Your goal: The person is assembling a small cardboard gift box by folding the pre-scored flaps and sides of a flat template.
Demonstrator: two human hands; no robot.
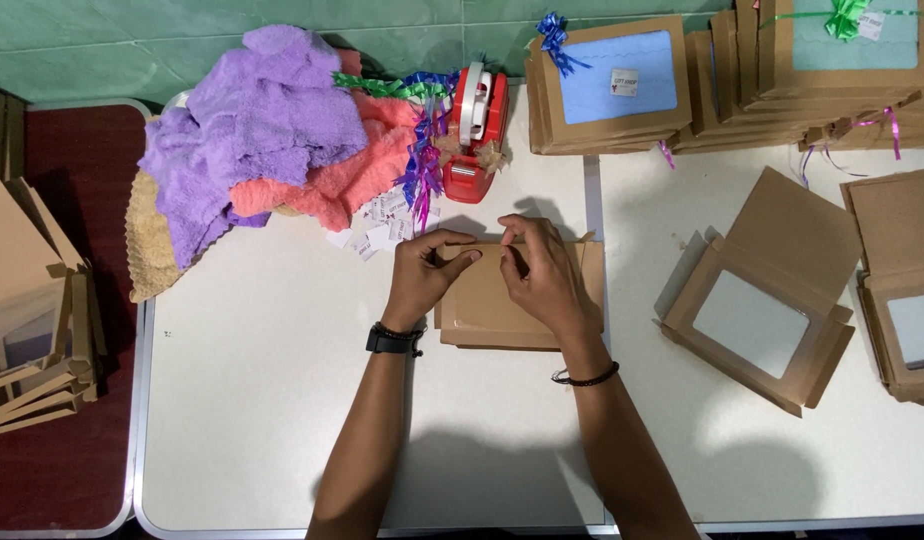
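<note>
Kraft-brown box (pixel 492 310), lying flat mid-tabletop (pixel 282 400), is pressed at its far edge by both hands — left hand (pixel 422 275) curled, right hand (pixel 542 275) pinching — closing judged underway; tape dispenser (pixel 477 135) beyond is likely needed.

box (pixel 492 310): brown cardboard, dull and smooth
towels (pixel 252 130): soft fluffy cloth, purple, pink and tan
ribbons (pixel 422 160): shiny, thin and curly
tape holder (pixel 477 130): red plastic, glossy
desk (pixel 272 400): white, smooth
open box (pixel 772 300): cardboard with a clear shiny window
</note>
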